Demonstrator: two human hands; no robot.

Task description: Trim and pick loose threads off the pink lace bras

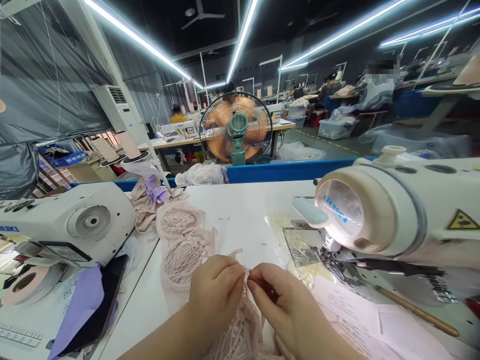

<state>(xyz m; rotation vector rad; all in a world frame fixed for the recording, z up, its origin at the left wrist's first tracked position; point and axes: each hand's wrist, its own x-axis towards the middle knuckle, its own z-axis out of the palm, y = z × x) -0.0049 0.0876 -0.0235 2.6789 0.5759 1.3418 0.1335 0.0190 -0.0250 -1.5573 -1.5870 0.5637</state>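
My left hand (215, 292) and my right hand (287, 307) meet at the front of the white table (240, 210), both pinched shut on a piece of pink lace fabric (240, 335) that hangs below them. In my right hand's fingers sits a small dark red tool (267, 289); what it is I cannot make out. Several pink lace cup pieces (183, 250) lie stacked just left of my left hand. The white sewing machine (397, 210) stands to the right, its needle area (330, 257) a short way from my right hand.
A second white machine (71, 222) sits at left, with a tape roll (28, 285), a dark phone (101, 300) and purple cloth (80, 310) before it. A wooden-handled tool (412, 310) and papers (360, 310) lie at right. A fan (235, 129) stands beyond; other people work at far tables.
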